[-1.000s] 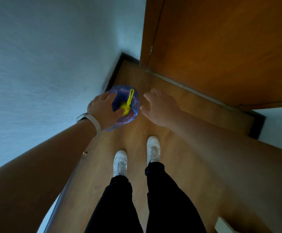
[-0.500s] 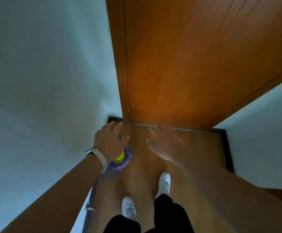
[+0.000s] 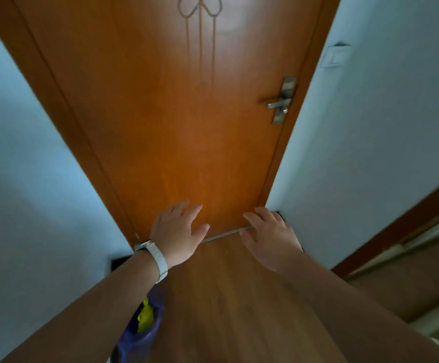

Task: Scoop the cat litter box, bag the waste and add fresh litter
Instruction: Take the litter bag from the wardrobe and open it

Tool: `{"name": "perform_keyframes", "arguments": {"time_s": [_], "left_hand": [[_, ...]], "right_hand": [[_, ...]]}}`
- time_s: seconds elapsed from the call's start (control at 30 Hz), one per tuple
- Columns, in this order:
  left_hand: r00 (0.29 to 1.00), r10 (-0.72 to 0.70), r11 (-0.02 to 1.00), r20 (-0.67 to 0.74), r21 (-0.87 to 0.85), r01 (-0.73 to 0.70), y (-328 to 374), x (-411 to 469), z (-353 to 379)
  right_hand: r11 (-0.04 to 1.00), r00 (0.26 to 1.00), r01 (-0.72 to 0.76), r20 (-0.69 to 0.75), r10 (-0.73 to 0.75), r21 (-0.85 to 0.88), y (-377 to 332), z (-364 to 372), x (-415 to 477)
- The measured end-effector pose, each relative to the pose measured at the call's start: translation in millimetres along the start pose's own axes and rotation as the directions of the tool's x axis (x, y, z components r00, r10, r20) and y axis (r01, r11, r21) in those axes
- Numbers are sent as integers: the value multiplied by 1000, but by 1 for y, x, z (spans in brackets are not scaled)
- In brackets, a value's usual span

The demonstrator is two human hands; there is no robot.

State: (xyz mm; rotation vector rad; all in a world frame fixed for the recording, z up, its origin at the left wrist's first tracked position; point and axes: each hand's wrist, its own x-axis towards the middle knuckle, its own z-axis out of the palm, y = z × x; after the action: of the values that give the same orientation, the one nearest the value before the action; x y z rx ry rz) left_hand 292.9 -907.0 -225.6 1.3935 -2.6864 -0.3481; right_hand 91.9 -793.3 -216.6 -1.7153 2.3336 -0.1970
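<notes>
A blue plastic waste bag (image 3: pixel 145 334) with a yellow drawstring sits low by the left wall, partly hidden under my left forearm. My left hand (image 3: pixel 176 237), with a white watch on its wrist, is well above and beyond the bag, fingers spread and holding nothing. My right hand (image 3: pixel 268 237) hovers beside it, also spread and empty. Both palms face down in front of the bottom of a wooden door (image 3: pixel 173 113). No litter box or scoop is in view.
The orange-brown door is closed, with a metal lever handle (image 3: pixel 278 102) on its right side. A light switch (image 3: pixel 334 56) is on the pale right wall. Pale walls close in on both sides of the wooden floor (image 3: pixel 226 297). Another door frame (image 3: pixel 396 231) shows at right.
My left hand has let go of the blue bag and lifted away from it. The view has tilted up from the floor to the door, and my feet have left the view.
</notes>
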Motion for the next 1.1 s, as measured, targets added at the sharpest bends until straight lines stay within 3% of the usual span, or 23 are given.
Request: {"name": "perform_keyframes", "arguments": {"time_s": [0.3, 0.67, 1.1], "left_hand": [[963, 270, 962, 25, -40, -269, 205, 29, 10], [814, 577, 816, 69, -27, -577, 480, 26, 75], [609, 789, 613, 83, -28, -790, 653, 42, 110]], "right_hand": [[957, 953, -275, -105, 284, 90, 169, -70, -96], [821, 798, -539, -196, 570, 189, 391, -106, -267], [736, 685, -639, -268, 677, 224, 509, -134, -339]]}}
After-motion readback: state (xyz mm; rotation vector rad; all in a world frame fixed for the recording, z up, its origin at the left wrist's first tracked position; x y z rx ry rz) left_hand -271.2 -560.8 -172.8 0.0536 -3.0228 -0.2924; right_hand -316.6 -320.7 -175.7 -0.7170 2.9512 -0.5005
